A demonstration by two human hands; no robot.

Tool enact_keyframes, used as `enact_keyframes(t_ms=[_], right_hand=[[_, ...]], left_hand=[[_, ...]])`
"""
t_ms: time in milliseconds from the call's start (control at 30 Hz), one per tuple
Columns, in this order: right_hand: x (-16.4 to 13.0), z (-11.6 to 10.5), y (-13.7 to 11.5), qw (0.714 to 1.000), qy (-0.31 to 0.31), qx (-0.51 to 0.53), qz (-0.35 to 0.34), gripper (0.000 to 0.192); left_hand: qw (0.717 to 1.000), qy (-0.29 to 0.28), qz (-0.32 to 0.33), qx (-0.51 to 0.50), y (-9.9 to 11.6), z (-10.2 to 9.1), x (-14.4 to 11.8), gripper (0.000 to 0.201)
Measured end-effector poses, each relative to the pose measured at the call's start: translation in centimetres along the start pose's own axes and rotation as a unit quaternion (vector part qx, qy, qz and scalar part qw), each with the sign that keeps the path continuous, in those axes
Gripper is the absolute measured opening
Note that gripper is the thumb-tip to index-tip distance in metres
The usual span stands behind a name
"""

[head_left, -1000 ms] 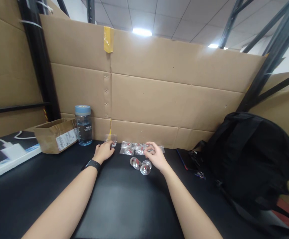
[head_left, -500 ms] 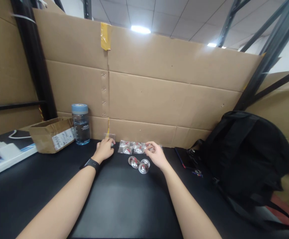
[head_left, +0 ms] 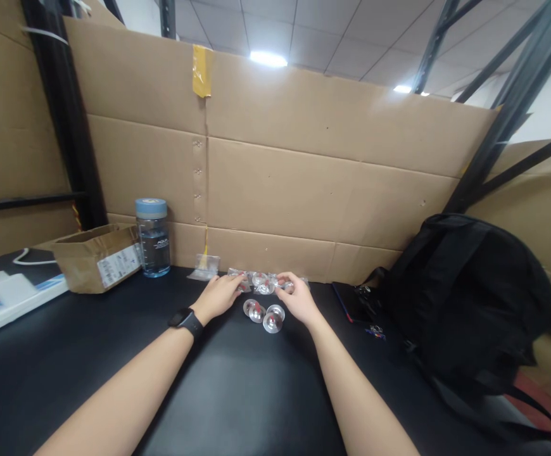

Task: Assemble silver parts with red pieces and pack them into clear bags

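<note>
Small clear bags [head_left: 263, 283] with shiny metal parts and bits of red inside sit in a row at the middle of the frame, right against the foot of the cardboard wall [head_left: 304, 183]. Both hands are on them. The left hand [head_left: 221, 296] comes in from the lower left with a black watch [head_left: 186, 320] on the wrist; its fingers [head_left: 235, 286] are loosely curled and rest on the left end of the row, though I can't tell if they actually pinch a bag. The right hand [head_left: 298, 298] touches the right end, fingers bent and close together, too small to say more. Just below the bags, between the two hands, three round metal discs [head_left: 263, 313] lie loose on the black worktop [head_left: 237, 392]. One more clear bag [head_left: 204, 267] lies apart, a little left of the row. Further left stand a blue-lidded bottle [head_left: 152, 237] and an open cardboard box [head_left: 95, 256]. A black backpack [head_left: 465, 297] fills the right side.
</note>
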State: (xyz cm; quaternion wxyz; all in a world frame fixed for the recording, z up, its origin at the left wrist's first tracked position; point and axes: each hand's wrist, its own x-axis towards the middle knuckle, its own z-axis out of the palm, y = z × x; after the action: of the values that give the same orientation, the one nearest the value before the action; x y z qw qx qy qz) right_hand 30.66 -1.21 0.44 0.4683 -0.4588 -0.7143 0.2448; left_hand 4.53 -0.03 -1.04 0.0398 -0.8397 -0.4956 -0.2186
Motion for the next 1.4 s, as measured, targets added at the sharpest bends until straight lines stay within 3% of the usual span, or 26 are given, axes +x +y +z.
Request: enact_keyframes(t_ms=[200, 367, 567, 700, 867, 967, 1100, 1167, 1300, 1400], right_hand=[[-0.2, 0.2, -0.2, 1.000, 0.006, -0.013, -0.016, 0.029], [-0.3, 0.9, -0.6, 0.999, -0.005, 0.017, -0.029, 0.025], [-0.4, 0.8, -1.9, 0.996, -0.001, 0.070, -0.050, 0.027], [-0.5, 0.3, -2.1, 0.989, -0.068, 0.125, -0.025, 0.037], [-0.6, 0.4, -1.7, 0.979, -0.126, 0.161, 0.019, 0.040], [-0.4, 0.5, -1.5, 0.977, -0.089, 0.186, 0.043, 0.037], [-0.2, 0.1, -1.3, 0.971, -0.014, 0.231, 0.061, 0.041], [-0.1, -0.2, -1.2, 0.966, 0.005, 0.248, 0.066, 0.043], [-0.1, -0.8, -1.0, 0.967, -0.012, 0.242, 0.074, 0.043], [-0.1, -1.0, -1.1, 0.972, -0.037, 0.218, 0.082, 0.039]], left_hand=[[0.996, 0.074, -0.055, -0.003, -0.3, -1.4, 0.4, 0.056], [0.973, 0.158, -0.028, -0.166, 0.7, -2.1, 0.7, 0.045], [0.946, 0.123, 0.077, -0.291, 4.6, -3.8, 0.2, 0.034], [0.940, 0.147, 0.074, -0.300, 6.1, -3.9, -0.1, 0.027], [0.914, 0.166, 0.037, -0.367, 6.1, -3.1, 0.0, 0.024], [0.891, 0.165, 0.003, -0.424, 5.8, -2.4, 0.1, 0.042], [0.866, 0.076, 0.001, -0.494, 5.8, -1.7, -0.1, 0.086], [0.862, 0.059, 0.023, -0.502, 6.1, -1.6, -0.2, 0.077], [0.885, 0.071, 0.062, -0.455, 6.6, -1.9, -0.2, 0.036], [0.898, 0.091, 0.054, -0.427, 6.6, -1.8, 0.0, 0.028]])
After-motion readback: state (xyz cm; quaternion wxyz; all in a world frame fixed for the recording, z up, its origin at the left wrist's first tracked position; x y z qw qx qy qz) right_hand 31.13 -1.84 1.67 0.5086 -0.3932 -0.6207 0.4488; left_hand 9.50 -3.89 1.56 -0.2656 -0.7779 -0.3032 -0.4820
